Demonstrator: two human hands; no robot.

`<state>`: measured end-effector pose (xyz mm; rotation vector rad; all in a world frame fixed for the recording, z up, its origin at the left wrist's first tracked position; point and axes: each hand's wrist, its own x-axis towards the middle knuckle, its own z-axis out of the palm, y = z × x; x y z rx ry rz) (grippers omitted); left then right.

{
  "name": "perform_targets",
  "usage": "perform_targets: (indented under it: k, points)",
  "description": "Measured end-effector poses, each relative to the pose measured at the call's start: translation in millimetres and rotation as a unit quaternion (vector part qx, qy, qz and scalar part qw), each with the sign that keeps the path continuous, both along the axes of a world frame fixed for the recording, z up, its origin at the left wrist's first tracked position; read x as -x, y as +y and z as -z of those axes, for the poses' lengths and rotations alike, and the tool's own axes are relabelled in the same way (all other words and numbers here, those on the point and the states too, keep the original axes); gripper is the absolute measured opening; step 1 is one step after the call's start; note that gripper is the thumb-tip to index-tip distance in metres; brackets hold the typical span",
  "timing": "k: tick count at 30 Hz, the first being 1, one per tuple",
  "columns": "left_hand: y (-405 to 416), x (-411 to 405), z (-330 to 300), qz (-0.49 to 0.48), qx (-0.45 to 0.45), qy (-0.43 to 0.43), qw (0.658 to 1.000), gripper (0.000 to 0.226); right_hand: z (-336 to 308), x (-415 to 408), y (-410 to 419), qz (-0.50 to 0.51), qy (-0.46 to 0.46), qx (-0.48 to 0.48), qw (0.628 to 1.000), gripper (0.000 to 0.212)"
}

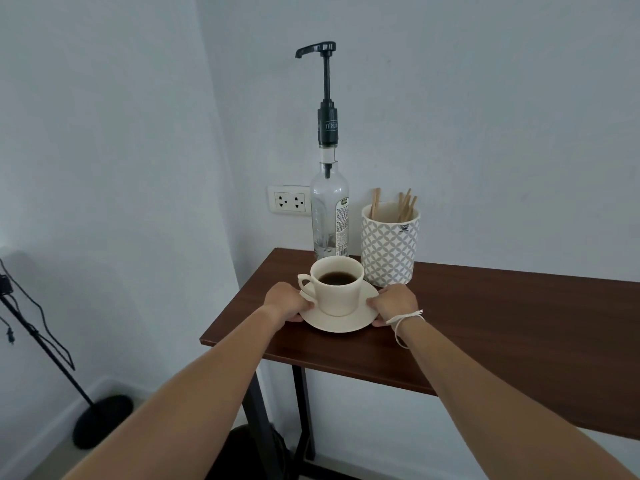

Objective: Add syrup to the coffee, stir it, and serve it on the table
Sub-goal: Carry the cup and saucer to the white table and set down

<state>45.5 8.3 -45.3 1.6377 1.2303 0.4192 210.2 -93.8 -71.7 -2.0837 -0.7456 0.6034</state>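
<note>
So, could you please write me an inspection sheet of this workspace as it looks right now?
Surface: dark wooden table on black legs, set against the wall.
Job's things: cup of dark coffee on saucer near the table's left front corner; syrup bottle with tall pump behind it, nearly empty; patterned pot of wooden stir sticks to the right.
Clutter: nothing seen.
Grippers: left hand and right hand grip opposite edges of the saucer.
Cables: black cable hanging along a stand at left.
Surroundings: white walls, double wall socket behind the bottle.
</note>
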Motion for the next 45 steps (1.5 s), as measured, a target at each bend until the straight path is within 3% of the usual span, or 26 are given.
perform_targets:
  k: [6, 10, 17, 26, 31, 45]
  points:
    - [4.0, 1.1, -1.8, -0.003, 0.022, -0.01, 1.0, 0.03, -17.6, 9.8, -9.8, 0.025, 0.076, 0.009, 0.997, 0.014]
    - [6.7, 4.7, -2.3, -0.009, 0.037, -0.033, 0.999, 0.032, -22.1, 12.3, -7.3, 0.045, 0.14, -0.014, 0.989, 0.032]
    - [0.7, 13.7, -4.8, -0.028, 0.082, -0.1, 0.991, 0.032, -27.6, 21.1, -7.1, 0.068, 0.19, -0.058, 0.978, 0.034]
    - [-14.1, 43.3, -7.3, -0.078, 0.121, -0.157, 0.977, 0.039, -23.6, 33.4, -4.6, -0.016, 0.145, -0.072, 0.987, 0.03]
    - [-25.8, 74.8, -11.6, -0.114, 0.096, -0.193, 0.97, 0.038, -27.0, 58.3, 2.4, -0.036, 0.199, -0.112, 0.973, 0.03]
    - [-57.1, 227.7, -24.9, -0.245, 0.057, -0.222, 0.942, 0.038, -38.0, 196.6, 19.8, -0.169, 0.215, -0.111, 0.956, 0.021]
